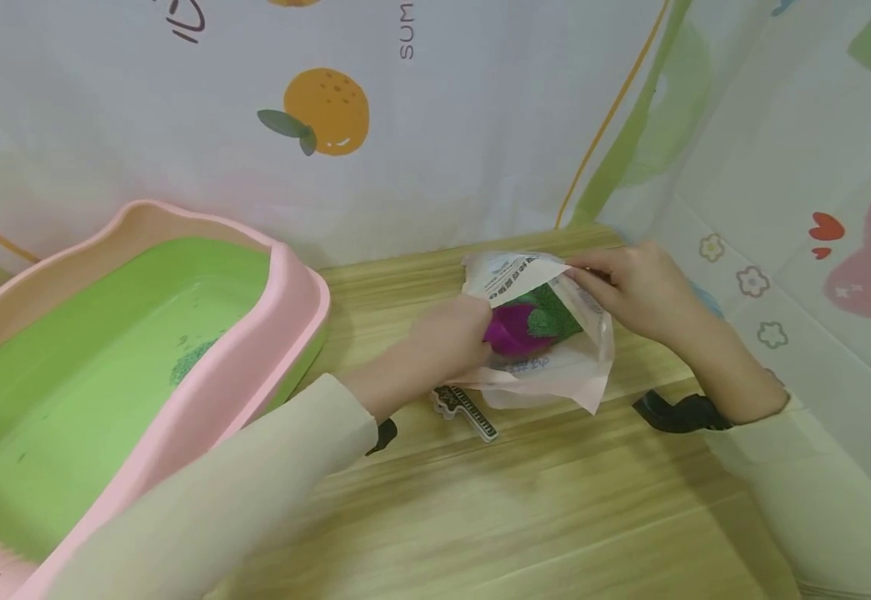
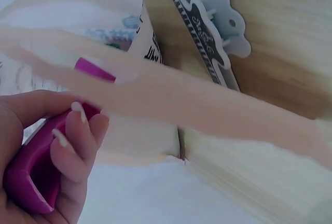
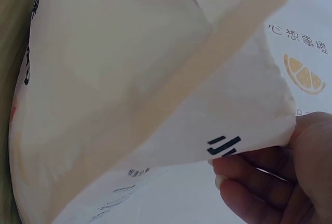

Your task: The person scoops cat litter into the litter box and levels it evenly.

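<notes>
In the head view, my left hand (image 1: 450,333) grips the handle of a magenta scoop (image 1: 513,332). Its bowl reaches into the mouth of a white printed plastic bag (image 1: 591,358) and bears some green granules. More green granules (image 1: 558,315) show inside the bag behind it. The left wrist view has my fingers curled round the hollow magenta handle (image 2: 33,182). My right hand (image 1: 641,287) pinches the bag's upper right edge and holds it up, thumb against fingers in the right wrist view.
A pink-rimmed tub (image 1: 300,287) with a green basin stands at the left, a small patch of green granules (image 1: 191,362) in it. By the bag lies a flat white piece (image 1: 473,414) with a black patterned strip. Printed sheets (image 1: 435,150) cover the walls behind the wooden table (image 1: 525,508).
</notes>
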### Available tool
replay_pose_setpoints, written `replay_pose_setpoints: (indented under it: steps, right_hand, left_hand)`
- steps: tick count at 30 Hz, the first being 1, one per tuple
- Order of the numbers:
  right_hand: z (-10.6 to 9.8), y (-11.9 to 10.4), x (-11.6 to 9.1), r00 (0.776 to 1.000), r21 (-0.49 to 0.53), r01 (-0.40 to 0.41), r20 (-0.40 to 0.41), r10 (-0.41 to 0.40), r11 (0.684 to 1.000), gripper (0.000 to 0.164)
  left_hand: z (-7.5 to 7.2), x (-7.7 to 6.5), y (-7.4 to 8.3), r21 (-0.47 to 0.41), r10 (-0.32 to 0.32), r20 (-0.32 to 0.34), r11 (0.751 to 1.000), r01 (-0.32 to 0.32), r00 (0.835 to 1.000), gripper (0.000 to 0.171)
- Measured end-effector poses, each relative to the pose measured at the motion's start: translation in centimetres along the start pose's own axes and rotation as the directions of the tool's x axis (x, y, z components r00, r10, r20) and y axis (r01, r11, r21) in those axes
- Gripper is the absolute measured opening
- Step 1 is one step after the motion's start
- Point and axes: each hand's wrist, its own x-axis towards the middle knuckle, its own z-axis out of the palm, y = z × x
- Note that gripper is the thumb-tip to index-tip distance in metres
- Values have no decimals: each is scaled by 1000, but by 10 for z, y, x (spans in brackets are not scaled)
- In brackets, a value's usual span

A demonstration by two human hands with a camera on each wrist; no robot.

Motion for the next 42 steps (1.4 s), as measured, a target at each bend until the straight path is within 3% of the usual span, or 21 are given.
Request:
replay_pose_setpoints:
  steps: [8, 15, 25, 37, 42]
  right_hand:
    - [1, -1, 1, 1000, -3, 13, 5, -13, 1000, 11]
    - [1, -1, 1, 1000, 4, -1, 17, 1, 1000, 11]
    - [0, -1, 2, 1000, 4, -18, 16, 18, 1000, 12]
    - [2, 4, -3, 1000, 40, 31, -2, -31, 999, 10]
    - [2, 5, -3, 1000, 75, 9, -4, -9, 997, 13]
  left_hand:
    - [-4, -7, -10, 21, 35, -9, 999, -35, 999, 15]
    - [3, 2, 2, 89, 77, 9, 993, -77, 997, 18]
    - [19, 21, 16, 0, 78, -5, 997, -78, 997, 14]
    - [31, 35, 20, 17, 88, -16, 996, -88, 996, 14]
    - [36, 37, 21, -4, 83, -36, 996, -84, 996, 19]
